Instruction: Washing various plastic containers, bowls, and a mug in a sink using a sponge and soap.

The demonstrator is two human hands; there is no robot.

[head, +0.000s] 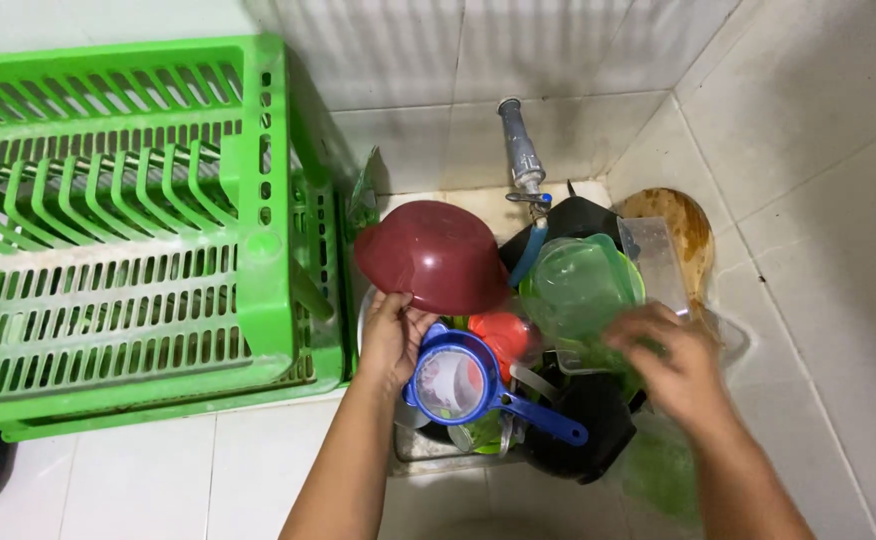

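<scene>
My left hand (390, 338) grips the near rim of a dark red plastic bowl (436, 255), turned bottom-up and lifted over the sink. My right hand (670, 365) is blurred; it reaches onto a clear green plastic container (576, 290) in the pile of dishes, and whether it grips it I cannot tell. Just below the bowl lies a blue-rimmed strainer (455, 382) with a blue handle, and beside it an orange-red item (501, 332). A black pot (583, 425) sits at the near side of the pile.
A large green plastic dish rack (118, 230) stands on the white tiled counter to the left of the sink. A metal tap (521, 150) comes out of the tiled wall behind. A wooden board (680, 225) leans at the back right corner.
</scene>
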